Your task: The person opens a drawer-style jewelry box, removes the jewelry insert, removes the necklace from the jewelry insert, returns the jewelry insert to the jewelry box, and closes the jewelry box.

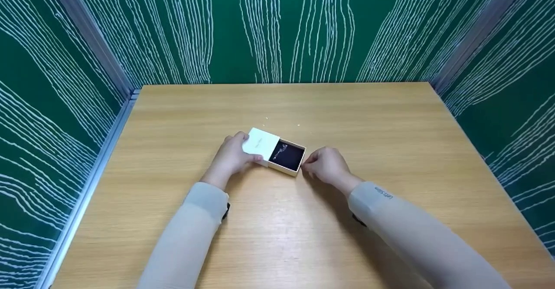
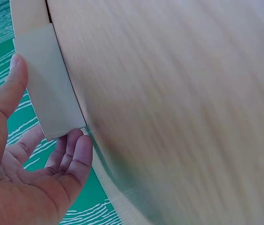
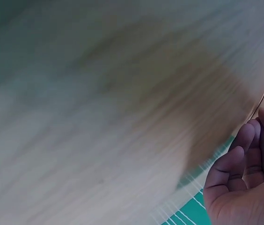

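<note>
A small white box sleeve lies in the middle of the wooden table. Its drawer is slid partway out to the right, showing a black lining with a small piece of jewellery on it. My left hand grips the sleeve, thumb on the near side and fingers on the far side. The left wrist view shows the sleeve held between thumb and fingers of the left hand. My right hand pinches the drawer's right end with curled fingers.
Green panels with white wavy lines wall in the table on the left, back and right. Metal posts stand at the back corners. A few tiny specks lie just beyond the box.
</note>
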Action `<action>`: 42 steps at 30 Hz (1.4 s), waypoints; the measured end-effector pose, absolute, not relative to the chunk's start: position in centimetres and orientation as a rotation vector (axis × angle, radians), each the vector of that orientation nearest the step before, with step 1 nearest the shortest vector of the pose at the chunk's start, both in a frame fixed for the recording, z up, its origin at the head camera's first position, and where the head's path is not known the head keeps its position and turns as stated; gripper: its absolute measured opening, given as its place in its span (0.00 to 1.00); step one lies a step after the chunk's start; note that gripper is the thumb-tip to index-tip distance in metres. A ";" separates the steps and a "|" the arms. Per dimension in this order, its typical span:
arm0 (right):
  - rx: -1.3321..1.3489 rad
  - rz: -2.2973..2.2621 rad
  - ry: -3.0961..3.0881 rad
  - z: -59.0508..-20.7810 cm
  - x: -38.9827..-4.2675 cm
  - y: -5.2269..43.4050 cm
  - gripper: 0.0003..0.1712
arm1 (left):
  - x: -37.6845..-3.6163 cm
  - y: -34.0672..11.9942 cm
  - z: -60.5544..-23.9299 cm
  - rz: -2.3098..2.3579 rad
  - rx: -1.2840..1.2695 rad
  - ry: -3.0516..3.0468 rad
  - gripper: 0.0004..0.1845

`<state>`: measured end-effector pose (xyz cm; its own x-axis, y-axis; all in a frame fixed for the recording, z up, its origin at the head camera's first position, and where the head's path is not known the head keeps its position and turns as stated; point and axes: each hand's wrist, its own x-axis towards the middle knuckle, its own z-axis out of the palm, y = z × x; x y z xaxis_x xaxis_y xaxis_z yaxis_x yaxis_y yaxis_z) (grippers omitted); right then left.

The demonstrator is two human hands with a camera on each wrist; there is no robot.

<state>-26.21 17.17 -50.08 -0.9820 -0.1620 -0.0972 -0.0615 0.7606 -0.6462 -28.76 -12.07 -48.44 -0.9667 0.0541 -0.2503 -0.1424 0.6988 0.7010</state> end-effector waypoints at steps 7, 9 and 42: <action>-0.183 -1.023 2.798 -50.0 -26.2 17.0 0.07 | -28.8 -12.1 -48.5 1.126 -0.065 2.661 0.47; -0.182 -1.023 2.790 -50.0 -26.2 17.0 0.07 | -28.8 -12.1 -48.5 1.125 -0.059 2.664 0.47; -0.108 -0.960 2.753 -48.8 -27.1 14.6 0.47 | -28.5 -12.1 -48.5 1.176 -0.088 2.640 0.46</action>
<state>-27.06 14.59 -48.81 -0.9723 -0.1424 -0.1854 0.0038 0.7833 -0.6217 -28.55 -12.10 -48.46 -0.9671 0.0458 -0.2503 -0.1554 0.6726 0.7235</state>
